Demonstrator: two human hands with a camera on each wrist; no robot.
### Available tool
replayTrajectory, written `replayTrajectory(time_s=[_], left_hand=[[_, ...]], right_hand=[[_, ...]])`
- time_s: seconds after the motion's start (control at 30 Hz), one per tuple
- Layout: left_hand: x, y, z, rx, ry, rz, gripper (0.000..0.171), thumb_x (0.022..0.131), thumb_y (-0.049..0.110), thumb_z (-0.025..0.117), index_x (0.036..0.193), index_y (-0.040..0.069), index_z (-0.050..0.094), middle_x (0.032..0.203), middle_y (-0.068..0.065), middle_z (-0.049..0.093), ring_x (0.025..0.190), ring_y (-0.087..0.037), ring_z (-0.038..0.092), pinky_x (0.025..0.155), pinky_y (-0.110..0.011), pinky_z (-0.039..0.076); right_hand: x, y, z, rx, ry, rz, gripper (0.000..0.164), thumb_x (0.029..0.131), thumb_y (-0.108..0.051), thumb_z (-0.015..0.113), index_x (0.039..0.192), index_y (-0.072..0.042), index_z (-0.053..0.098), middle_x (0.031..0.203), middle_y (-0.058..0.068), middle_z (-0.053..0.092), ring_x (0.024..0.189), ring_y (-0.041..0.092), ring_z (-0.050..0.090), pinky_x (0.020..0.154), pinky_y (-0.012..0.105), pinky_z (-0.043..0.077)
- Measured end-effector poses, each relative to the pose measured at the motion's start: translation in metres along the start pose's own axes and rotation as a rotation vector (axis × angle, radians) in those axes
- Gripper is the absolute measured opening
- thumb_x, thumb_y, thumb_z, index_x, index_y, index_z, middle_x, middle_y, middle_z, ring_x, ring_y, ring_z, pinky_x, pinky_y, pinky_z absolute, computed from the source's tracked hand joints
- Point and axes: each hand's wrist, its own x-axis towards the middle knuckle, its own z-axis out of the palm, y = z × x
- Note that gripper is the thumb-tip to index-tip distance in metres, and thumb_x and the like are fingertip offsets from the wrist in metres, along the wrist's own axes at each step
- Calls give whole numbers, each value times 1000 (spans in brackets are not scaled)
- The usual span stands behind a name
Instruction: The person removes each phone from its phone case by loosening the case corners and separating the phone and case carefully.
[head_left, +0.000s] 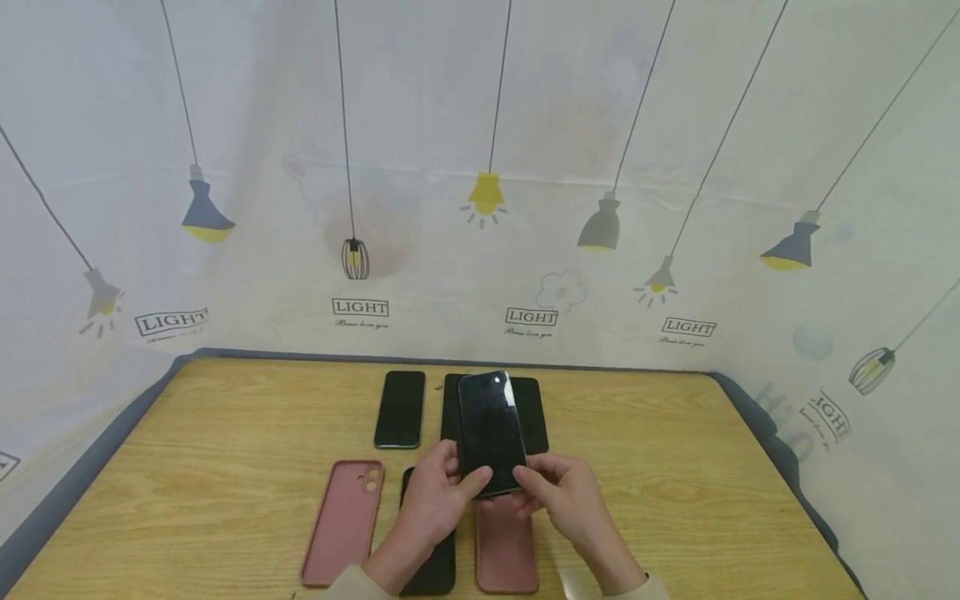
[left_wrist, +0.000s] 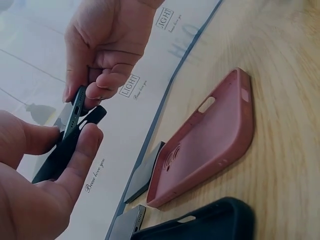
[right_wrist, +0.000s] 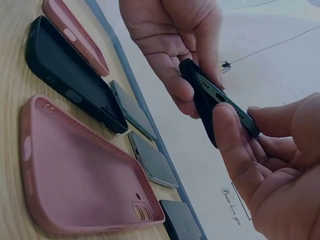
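Both hands hold a dark phone over the table, its black screen facing up toward me. Under the phone sits a black phone case; at the port end the case stands away from the phone along one corner, leaving a gap. The left hand pinches one side, thumb on the screen and fingers beneath the case. The right hand pinches the opposite lower corner between thumb and fingers. Below the hands lies a pink case, hollow side up, and a black case partly hidden by the left forearm.
Another pink case lies to the left on the wooden table. A phone rests farther back, and two more dark phones lie behind the held one, partly covered. A curtain with printed lamps hangs around the table's edges.
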Motion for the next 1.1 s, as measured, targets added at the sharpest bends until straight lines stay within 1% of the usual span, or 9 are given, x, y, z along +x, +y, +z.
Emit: replayTrajectory(time_s=[0.1,0.2,0.27,0.37,0.47,0.57,0.77,0.93,1.1], left_hand=[[0,2,0,-42,-42,-33,32,96,6,70,122,-7,57,104,-17,76,82,-18,71,64,-26,51],[0,5,-1,-117,-107,-45,38,94,-3,63,130,-12,52,116,-24,72,99,-25,73,76,-33,59],[0,5,-1,-165,-148,-48,43,93,-8,58,134,-16,47,122,-28,69,105,-30,73,83,-38,61],[0,5,-1,-204,-183,-52,45,93,-11,54,136,-18,42,125,-31,66,107,-33,72,86,-43,61],[0,4,-1,-214,-187,-66,45,94,-11,55,136,-18,42,122,-29,68,104,-31,73,85,-42,61],[0,4,0,-218,-185,-73,43,93,-11,56,134,-17,44,119,-26,70,101,-29,74,85,-42,61],[0,5,2,-248,-195,-68,45,93,-12,55,135,-18,41,121,-29,68,102,-30,73,88,-45,61],[-1,5,2,-228,-201,-78,46,94,-12,54,137,-19,40,125,-30,66,108,-33,71,90,-46,60],[-1,4,4,-229,-212,-87,47,94,-13,54,139,-18,39,127,-30,65,112,-34,70,89,-46,60]], right_hand=[[0,0,0,21,36,18,22,99,-2,66,107,19,68,77,22,72,62,12,69,62,31,62],[-1,1,-2,45,58,32,22,99,-2,65,106,20,67,76,23,71,60,12,68,61,29,61],[0,2,-3,68,61,36,23,100,-2,65,106,21,65,76,22,72,59,11,68,61,28,61],[-1,3,-6,99,55,34,25,100,-1,65,108,23,64,74,16,72,59,10,68,60,27,60],[-1,4,-8,117,47,27,27,100,0,64,109,25,62,72,9,71,59,9,67,61,26,60],[-2,4,-10,124,45,25,28,100,-1,64,111,25,61,71,5,70,59,8,67,61,25,60],[-2,4,-13,124,49,31,27,101,0,63,110,25,61,70,4,70,59,9,66,61,25,59],[-3,6,-16,127,51,34,28,102,-1,61,108,26,60,69,3,69,60,9,66,62,25,59],[-3,6,-20,135,84,59,28,102,0,61,112,25,60,71,5,70,61,10,67,63,26,60]])
